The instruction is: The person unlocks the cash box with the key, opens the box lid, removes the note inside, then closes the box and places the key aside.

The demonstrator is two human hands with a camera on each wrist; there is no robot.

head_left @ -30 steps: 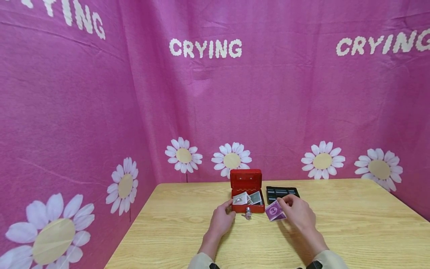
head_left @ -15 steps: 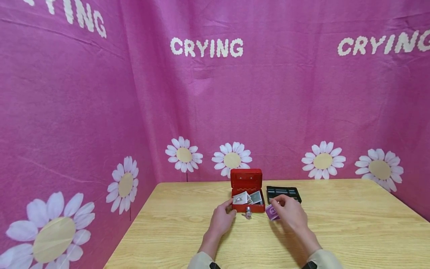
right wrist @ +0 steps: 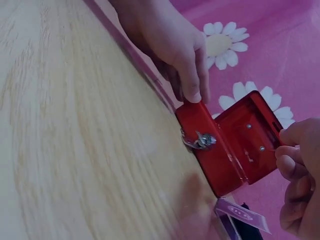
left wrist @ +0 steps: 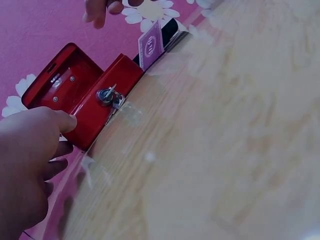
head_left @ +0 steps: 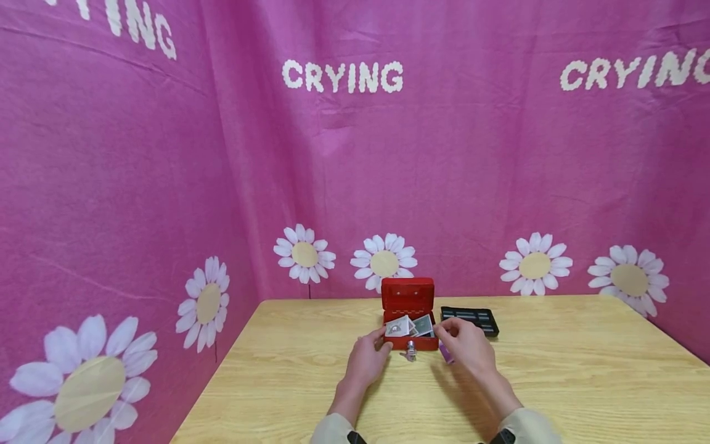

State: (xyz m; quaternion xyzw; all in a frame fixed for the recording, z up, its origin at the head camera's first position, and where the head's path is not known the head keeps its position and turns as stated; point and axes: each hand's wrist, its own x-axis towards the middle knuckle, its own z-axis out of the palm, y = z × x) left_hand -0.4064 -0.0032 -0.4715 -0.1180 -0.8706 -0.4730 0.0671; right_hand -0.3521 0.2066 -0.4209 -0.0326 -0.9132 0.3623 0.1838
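Note:
A small red cash box (head_left: pixel 396 343) stands with its lid raised. My left hand (head_left: pixel 366 361) grips its left front corner, thumb against the front wall. Inside lie several pale printed paper pieces (head_left: pixel 396 326). Keys (head_left: pixel 411 354) hang from the lock. Beside the box's right end, a folded purple card (left wrist: pixel 151 46) with a white round emblem stands on the table, partly hidden by my right hand (head_left: pixel 468 348) in the head view. That hand hovers at the right rim, thumb and forefinger close together; I cannot tell whether they hold anything. The left wrist view shows them apart from the purple card.
A black compartmented coin tray (head_left: pixel 489 323) lies behind and right of the box. The wooden table (head_left: pixel 582 357) ends at a pink cloth backdrop (head_left: pixel 471 185) with white daisies and lettering.
My right hand has moved left from the purple card toward the box's right rim, covering most of the card in the head view. The left hand keeps its hold on the box.

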